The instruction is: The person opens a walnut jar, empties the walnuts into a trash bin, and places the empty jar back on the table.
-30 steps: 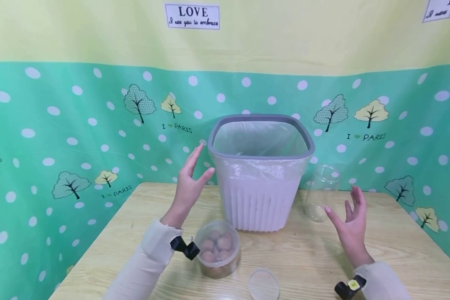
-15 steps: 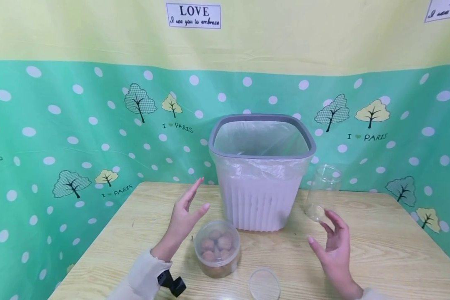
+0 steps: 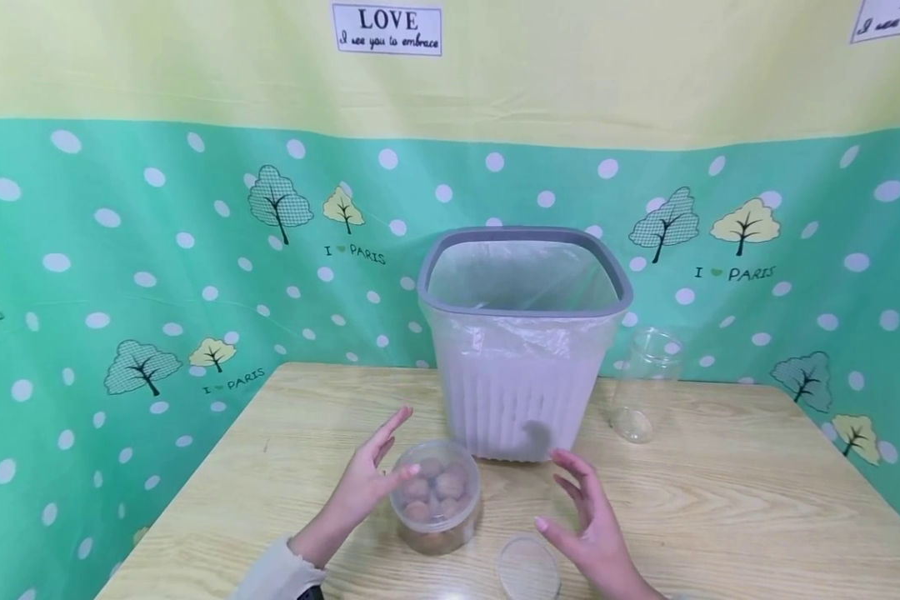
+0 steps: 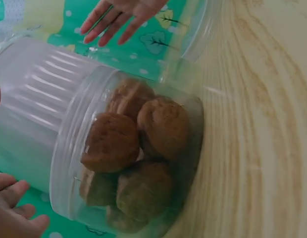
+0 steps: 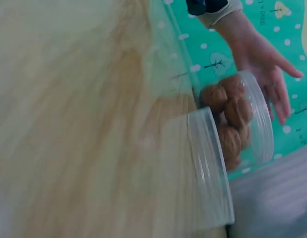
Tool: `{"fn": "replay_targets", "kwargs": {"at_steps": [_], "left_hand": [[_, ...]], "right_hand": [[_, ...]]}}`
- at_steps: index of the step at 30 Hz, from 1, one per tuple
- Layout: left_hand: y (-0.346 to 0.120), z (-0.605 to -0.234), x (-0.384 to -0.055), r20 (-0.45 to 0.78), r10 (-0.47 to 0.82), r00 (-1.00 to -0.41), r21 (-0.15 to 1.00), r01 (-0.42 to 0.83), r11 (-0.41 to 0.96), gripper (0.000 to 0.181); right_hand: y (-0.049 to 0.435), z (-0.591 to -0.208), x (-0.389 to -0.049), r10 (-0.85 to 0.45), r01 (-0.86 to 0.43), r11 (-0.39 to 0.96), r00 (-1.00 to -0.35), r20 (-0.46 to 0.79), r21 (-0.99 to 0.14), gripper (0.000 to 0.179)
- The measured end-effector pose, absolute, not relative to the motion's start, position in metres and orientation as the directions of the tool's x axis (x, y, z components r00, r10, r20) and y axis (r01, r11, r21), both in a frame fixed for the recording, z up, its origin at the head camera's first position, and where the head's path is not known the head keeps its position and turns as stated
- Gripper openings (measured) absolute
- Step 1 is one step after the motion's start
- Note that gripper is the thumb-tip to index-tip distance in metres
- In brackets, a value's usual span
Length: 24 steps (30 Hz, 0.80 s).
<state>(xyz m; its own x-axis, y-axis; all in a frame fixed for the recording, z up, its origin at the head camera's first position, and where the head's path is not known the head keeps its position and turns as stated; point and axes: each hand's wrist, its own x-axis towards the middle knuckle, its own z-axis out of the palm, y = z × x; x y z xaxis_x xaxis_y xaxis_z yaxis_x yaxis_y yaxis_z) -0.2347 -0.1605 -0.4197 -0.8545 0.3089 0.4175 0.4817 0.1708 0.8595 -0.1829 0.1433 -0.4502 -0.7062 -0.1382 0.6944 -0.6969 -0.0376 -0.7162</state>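
Fingers (image 3: 392, 426) near clear tub (image 3: 441, 540) — brown walnuts (image 4: 163, 126), apparently — inside.

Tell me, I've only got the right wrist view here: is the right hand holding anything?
Observer: No. The head view shows the right hand holding nothing.
Operator: Anything beside the bin, over on the person's right?
Observer: Yes, a tall clear jar stands there, apart from the hand.
Operator: I can't see the top of the bin. Is it lined?
Observer: It is: a see-through liner hangs over the outside, below the grey rim.
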Motion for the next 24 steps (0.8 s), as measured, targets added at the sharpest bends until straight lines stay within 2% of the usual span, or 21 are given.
{"fn": "replay_targets", "kwargs": {"at_steps": [3, 5, 10, 16, 19, 24], "left_hand": [[-0.168, -0.427, -0.233, 0.326, 0.387, -0.862, 0.904, 0.405, 0.141, 0.083], [-0.174, -0.432, -0.233, 0.269, 0.436, -0.859, 0.927, 0.354, 0.126, 0.086], [-0.187, -0.443, -0.238, 0.180, 0.542, -0.821, 0.961, 0.264, 0.080, 0.090], [-0.199, -0.454, -0.248, 0.117, 0.675, -0.728, 0.983, 0.181, 0.025, 0.100], [-0.201, -0.459, -0.251, 0.095, 0.730, -0.677, 0.989, 0.148, 0.009, 0.104], [-0.200, -0.465, -0.254, 0.113, 0.760, -0.640, 0.989, 0.148, -0.022, 0.107]], "right_hand": [[0.132, -0.449, -0.181, -0.188, -0.600, 0.019, -0.788, 0.587, -0.799, 0.072], [0.125, -0.448, -0.181, -0.219, -0.551, 0.040, -0.819, 0.531, -0.833, 0.070], [0.112, -0.446, -0.184, -0.280, -0.469, 0.064, -0.856, 0.436, -0.881, 0.075], [0.101, -0.443, -0.189, -0.342, -0.312, 0.120, -0.904, 0.256, -0.942, 0.087], [0.096, -0.440, -0.193, -0.369, -0.264, 0.120, -0.907, 0.204, -0.957, 0.089], [0.086, -0.439, -0.199, -0.394, -0.237, 0.107, -0.902, 0.178, -0.966, 0.093]]}}
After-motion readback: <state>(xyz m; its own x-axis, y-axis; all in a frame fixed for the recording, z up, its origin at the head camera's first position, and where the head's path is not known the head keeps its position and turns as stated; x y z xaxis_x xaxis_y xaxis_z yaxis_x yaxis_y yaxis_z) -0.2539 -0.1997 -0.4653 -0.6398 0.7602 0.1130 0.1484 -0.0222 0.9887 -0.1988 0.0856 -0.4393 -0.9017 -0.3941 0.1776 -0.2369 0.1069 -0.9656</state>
